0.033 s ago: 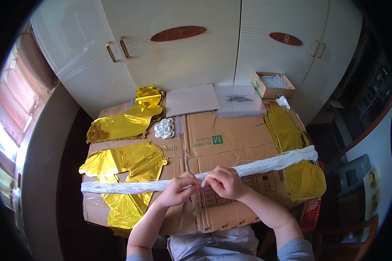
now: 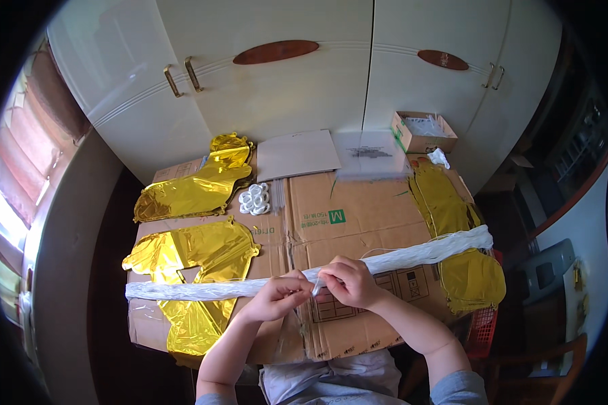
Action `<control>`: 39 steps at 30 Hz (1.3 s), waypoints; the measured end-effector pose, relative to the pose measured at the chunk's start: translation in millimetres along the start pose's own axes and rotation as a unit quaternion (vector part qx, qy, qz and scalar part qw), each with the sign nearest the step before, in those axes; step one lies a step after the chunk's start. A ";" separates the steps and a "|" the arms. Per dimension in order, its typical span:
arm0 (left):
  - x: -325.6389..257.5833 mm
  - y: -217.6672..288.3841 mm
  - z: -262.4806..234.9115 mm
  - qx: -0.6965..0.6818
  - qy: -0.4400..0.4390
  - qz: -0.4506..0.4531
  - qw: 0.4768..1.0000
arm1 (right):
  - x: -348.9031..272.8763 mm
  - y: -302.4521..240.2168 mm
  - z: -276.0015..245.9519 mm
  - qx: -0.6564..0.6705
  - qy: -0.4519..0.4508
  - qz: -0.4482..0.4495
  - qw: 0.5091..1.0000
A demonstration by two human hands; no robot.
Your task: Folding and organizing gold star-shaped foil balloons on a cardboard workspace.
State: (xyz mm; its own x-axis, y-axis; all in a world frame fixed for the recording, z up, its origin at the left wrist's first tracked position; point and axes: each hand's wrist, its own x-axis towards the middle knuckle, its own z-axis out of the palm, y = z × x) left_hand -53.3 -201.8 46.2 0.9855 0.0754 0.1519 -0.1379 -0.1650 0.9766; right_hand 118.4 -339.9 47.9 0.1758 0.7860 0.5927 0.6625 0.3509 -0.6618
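A long white skein of string (image 2: 412,258) lies across the cardboard, running from the left side up to the right. Just in front of its middle, my left hand (image 2: 277,297) is closed, thumb and forefinger pinching a small white bit of string (image 2: 316,287). The same bit reaches up to my right hand (image 2: 350,282), whose fingertips are pinched on its other end. How the string is looped between the fingers is too small to tell. Small wound white string bundles (image 2: 255,199) are heaped farther back, left of the middle.
Flat gold foil balloons (image 2: 196,246) lie on the left, with more gold foil (image 2: 473,280) on the right. At the back are a grey board (image 2: 298,155), a clear plastic sheet (image 2: 370,152) and a small open box (image 2: 425,142). Cream cabinets (image 2: 277,88) stand behind.
The white bit of string shows more clearly between my fingertips and slants down from the right hand to the left. My left fingers have shifted slightly; the rest stays in place.
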 end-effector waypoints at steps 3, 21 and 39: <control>-2.4 -3.3 5.7 -0.109 0.057 0.035 0.992 | -4.1 6.7 13.7 0.037 -0.019 -0.038 0.998; 2.1 -10.9 13.5 -0.089 0.160 0.013 0.983 | -5.3 6.5 16.0 -0.046 0.025 -0.052 0.997; 6.9 -2.6 20.2 0.063 0.153 -0.099 0.981 | 2.4 10.9 6.7 -0.027 0.026 -0.067 0.997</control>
State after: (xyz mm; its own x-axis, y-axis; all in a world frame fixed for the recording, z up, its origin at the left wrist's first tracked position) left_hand -44.2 -220.8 41.6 0.9133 0.4069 0.0183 0.0858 -0.2361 0.9679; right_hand 121.1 -330.7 39.1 0.1203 0.7054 0.6986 0.7205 0.4220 -0.5502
